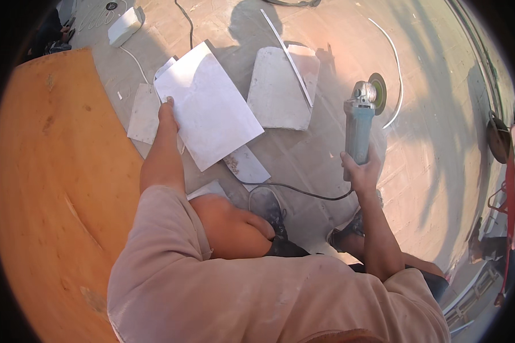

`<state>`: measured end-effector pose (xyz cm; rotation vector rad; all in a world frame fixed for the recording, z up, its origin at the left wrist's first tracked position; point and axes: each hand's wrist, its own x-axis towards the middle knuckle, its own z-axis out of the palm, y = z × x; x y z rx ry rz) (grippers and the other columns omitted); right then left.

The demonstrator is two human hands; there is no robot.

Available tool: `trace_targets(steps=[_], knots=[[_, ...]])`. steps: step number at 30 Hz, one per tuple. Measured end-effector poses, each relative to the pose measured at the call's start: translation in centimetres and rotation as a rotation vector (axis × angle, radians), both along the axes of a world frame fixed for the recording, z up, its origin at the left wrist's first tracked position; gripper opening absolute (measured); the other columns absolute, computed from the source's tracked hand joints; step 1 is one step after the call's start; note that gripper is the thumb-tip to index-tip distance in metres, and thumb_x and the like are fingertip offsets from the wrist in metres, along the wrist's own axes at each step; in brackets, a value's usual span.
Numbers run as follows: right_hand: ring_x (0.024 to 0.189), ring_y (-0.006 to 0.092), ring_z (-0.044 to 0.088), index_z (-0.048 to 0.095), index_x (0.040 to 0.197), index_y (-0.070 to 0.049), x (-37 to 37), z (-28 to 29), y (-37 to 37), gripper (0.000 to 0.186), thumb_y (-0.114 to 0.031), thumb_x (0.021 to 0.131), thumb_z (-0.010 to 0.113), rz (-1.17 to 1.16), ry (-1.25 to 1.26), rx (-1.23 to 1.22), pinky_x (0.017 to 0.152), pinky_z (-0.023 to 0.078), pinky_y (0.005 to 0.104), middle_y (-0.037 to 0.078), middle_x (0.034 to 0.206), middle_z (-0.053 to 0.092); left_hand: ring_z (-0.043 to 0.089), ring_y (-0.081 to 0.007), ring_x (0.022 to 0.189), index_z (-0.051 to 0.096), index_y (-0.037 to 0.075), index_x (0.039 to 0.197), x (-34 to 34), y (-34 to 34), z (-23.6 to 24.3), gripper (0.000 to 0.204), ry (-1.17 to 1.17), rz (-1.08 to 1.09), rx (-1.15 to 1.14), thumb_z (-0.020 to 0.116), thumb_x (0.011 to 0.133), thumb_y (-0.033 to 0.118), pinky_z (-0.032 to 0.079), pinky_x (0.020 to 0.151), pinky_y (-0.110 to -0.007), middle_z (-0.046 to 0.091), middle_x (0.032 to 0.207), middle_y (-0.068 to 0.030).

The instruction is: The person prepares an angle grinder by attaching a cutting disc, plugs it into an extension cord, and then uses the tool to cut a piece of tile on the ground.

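My left hand (170,112) grips the left edge of a flat white rectangular tile (212,106), with the thumb on its top face and the other fingers hidden underneath. In my right hand (361,170) is a teal angle grinder (359,128), wrapped round its body and held upright. Its disc (377,93) points away from me at the upper right, apart from the tile. A dark power cord (303,191) runs from the grinder's lower end leftward past my shoe. Smaller pale offcuts (250,166) lie partly under the tile.
A white slab (272,91) lies ahead on the paved floor with a thin white strip (289,60) across it. A curved white strip (393,57) lies right of the grinder. An orange-brown board (51,171) fills the left side. A white box (126,27) stands at the far left.
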<state>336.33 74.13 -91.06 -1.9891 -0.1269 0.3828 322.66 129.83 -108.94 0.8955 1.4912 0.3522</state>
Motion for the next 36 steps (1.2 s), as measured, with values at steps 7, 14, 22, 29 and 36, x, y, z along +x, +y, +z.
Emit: trace_targets(steps=[7,14,22,29,36], knots=[[0.061,0.0159,0.066,0.060,0.108,0.002,1.6,-0.3,0.0,0.035,-0.014,0.084,0.080,-0.105,0.118,0.073,0.057,0.054,0.0302,0.008,0.079,0.066,0.059,-0.0326,0.125,0.053,-0.004,0.143,-6.0,0.8,0.8,0.056,0.048,0.065,-0.005,0.062,0.103,0.036,0.043,0.113,-0.044,0.061,0.141,-0.0177],[0.061,0.0154,0.066,0.060,0.111,0.003,1.8,-0.2,0.9,0.038,-0.014,0.083,0.080,-0.118,0.095,0.095,0.057,0.053,0.0300,0.007,0.079,0.065,0.061,-0.0336,0.123,0.053,-0.008,0.140,-8.2,2.4,-1.3,0.064,0.130,-0.065,-0.043,0.069,0.098,0.037,0.046,0.109,-0.046,0.061,0.140,-0.0200],[0.061,0.0167,0.067,0.060,0.110,0.003,1.6,-0.4,0.9,0.039,-0.016,0.082,0.080,-0.090,0.085,0.136,0.056,0.054,0.0304,0.008,0.081,0.066,0.068,-0.0370,0.114,0.058,-0.008,0.134,-6.1,0.4,2.9,0.060,0.630,-0.334,0.154,0.076,0.091,0.030,0.054,0.096,-0.050,0.066,0.131,-0.0233],[0.060,0.0182,0.067,0.060,0.106,0.002,2.1,0.1,1.2,0.035,-0.017,0.084,0.079,-0.105,0.258,0.312,0.055,0.054,0.0312,0.008,0.079,0.065,0.054,-0.0290,0.055,0.057,0.000,0.074,4.9,-17.3,12.1,0.040,0.144,-1.277,1.116,0.074,0.094,0.030,0.046,0.057,-0.043,0.054,0.060,-0.0146],[0.061,0.0189,0.064,0.059,0.103,0.002,2.2,2.3,1.9,0.030,-0.018,0.088,0.077,-0.191,0.480,0.545,0.055,0.053,0.0327,0.011,0.080,0.065,0.062,-0.0312,0.062,0.057,0.004,0.079,8.6,-35.8,17.3,0.035,-0.820,-1.660,1.235,0.082,0.085,0.029,0.050,0.061,-0.041,0.058,0.068,-0.0095]])
